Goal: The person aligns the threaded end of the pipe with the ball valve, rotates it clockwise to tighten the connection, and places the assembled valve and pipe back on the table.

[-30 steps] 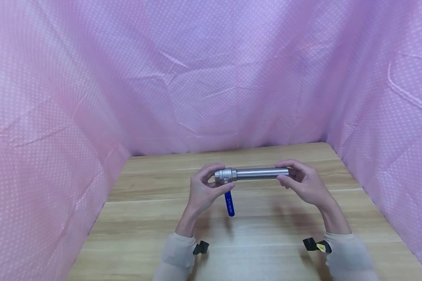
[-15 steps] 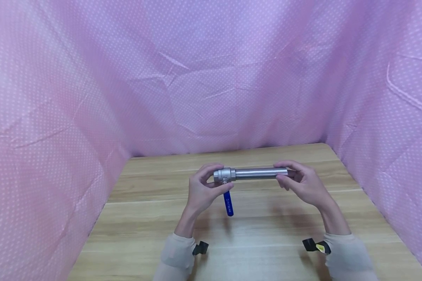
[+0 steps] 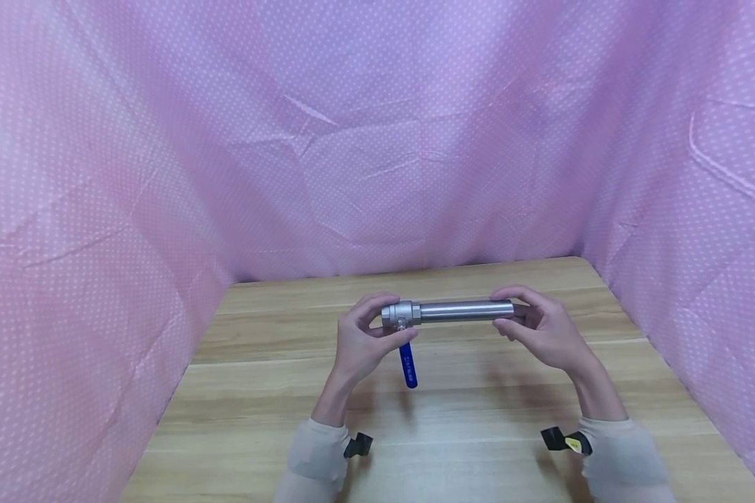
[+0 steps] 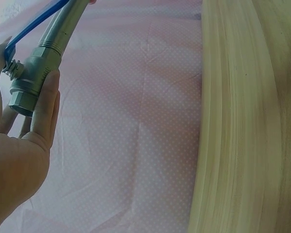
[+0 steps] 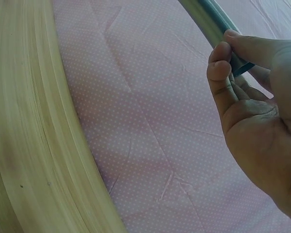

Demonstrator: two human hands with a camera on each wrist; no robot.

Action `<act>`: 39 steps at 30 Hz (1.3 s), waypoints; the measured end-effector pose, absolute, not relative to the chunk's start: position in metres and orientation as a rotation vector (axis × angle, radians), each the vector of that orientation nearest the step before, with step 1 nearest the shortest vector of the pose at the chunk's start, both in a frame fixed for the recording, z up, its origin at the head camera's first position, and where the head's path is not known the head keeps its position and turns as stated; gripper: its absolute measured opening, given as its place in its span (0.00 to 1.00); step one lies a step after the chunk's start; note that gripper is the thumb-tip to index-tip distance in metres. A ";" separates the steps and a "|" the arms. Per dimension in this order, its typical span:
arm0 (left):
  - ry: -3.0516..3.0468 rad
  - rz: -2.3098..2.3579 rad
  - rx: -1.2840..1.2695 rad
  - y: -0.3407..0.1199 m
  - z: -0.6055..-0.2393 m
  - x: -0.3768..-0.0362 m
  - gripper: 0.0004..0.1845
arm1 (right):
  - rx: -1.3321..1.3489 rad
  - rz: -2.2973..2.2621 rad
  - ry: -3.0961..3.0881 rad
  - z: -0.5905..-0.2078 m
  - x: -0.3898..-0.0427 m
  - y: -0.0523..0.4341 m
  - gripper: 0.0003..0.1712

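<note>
One wooden table (image 3: 453, 433), pink curtains (image 3: 377, 140)

Bare hands (image 3: 361, 346), beige sleeves (image 3: 317, 450), black wrist straps (image 3: 358, 444), one yellow-tagged.

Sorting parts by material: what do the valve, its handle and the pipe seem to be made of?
Valve body: dull cast-looking grey metal, perhaps stainless steel, matte surface. Handle: glossy blue coating, probably plastic over metal. Pipe: smooth brushed silvery metal with a soft sheen. Left hand grips the valve, right hand the pipe end.
</note>
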State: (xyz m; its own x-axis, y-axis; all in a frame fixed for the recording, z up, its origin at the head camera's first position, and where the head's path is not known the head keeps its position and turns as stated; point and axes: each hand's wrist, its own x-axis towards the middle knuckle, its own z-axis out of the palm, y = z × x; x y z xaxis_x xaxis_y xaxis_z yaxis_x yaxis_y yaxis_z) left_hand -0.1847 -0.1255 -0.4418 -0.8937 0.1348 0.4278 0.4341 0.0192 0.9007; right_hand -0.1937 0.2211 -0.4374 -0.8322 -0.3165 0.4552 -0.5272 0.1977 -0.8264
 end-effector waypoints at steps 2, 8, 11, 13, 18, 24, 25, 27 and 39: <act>-2.068 -1.973 -0.592 -0.125 -0.442 -0.184 0.30 | 0.819 1.698 -2.278 -0.437 -0.194 0.221 0.24; -2.064 -1.972 -0.594 -0.125 -0.441 -0.183 0.30 | 0.839 1.707 -2.253 -0.438 -0.193 0.220 0.23; -2.065 -1.967 -0.596 -0.125 -0.440 -0.183 0.30 | 0.856 1.705 -2.235 -0.438 -0.194 0.220 0.22; -2.064 -1.965 -0.597 -0.125 -0.441 -0.183 0.30 | 0.866 1.698 -2.229 -0.438 -0.194 0.220 0.21; -2.064 -1.967 -0.602 -0.125 -0.440 -0.183 0.30 | 0.886 1.705 -2.226 -0.439 -0.195 0.219 0.18; -2.062 -1.965 -0.604 -0.126 -0.441 -0.184 0.30 | 0.875 1.727 -2.243 -0.438 -0.196 0.219 0.17; -2.062 -1.964 -0.604 -0.126 -0.442 -0.184 0.30 | 0.873 1.725 -2.244 -0.438 -0.196 0.219 0.17; -2.062 -1.963 -0.604 -0.125 -0.442 -0.184 0.30 | 0.873 1.727 -2.239 -0.438 -0.195 0.220 0.18; -2.074 -1.970 -0.587 -0.123 -0.443 -0.183 0.30 | 0.924 1.786 -2.168 -0.440 -0.196 0.222 0.26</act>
State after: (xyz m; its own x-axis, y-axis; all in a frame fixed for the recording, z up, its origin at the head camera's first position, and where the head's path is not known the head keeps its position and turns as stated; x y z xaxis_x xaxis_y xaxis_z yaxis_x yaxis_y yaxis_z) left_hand -0.1835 -0.1231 -0.4426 -0.8956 0.1337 0.4242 0.4305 0.0212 0.9023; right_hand -0.1959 0.2223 -0.4402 -0.7895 -0.3434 0.5088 -0.5651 0.0832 -0.8208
